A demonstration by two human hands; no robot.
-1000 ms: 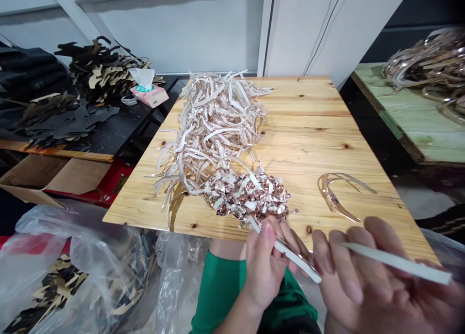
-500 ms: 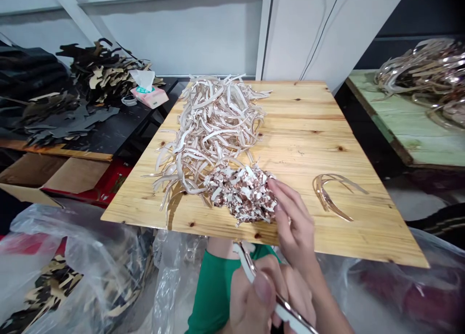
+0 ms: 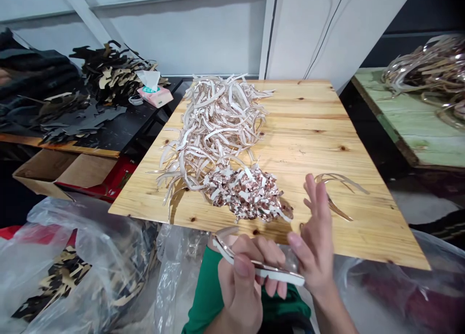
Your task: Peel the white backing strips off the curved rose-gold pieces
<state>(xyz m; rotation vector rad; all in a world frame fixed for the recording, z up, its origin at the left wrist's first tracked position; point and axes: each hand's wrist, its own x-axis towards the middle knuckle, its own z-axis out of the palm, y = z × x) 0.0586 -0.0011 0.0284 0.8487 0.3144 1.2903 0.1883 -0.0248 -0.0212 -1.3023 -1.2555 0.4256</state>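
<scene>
My left hand [image 3: 244, 271] is closed around a thin curved strip [image 3: 259, 266], white on one side and shiny rose-gold on the other, held below the near edge of the wooden board [image 3: 319, 126]. My right hand [image 3: 315, 232] is open with fingers stretched out, hovering over the board's near edge between a heap of small shiny cut bits [image 3: 247, 191] and a few finished curved strips [image 3: 336, 191]. A big pile of long pale strips [image 3: 214, 121] lies behind the cut bits.
Clear plastic bags [image 3: 90, 266] with dark scraps sit at the lower left. A black bench [image 3: 109, 130] carries dark cut pieces and a pink tissue pack [image 3: 154, 94]. A green board [image 3: 414, 116] with more shiny strips stands at the right. My green sleeve or lap [image 3: 210, 290] is below.
My right hand has drawn back from the heap of cut bits and moved right, fingers spread. My left hand with the strip has risen slightly. The view shifted a little.
</scene>
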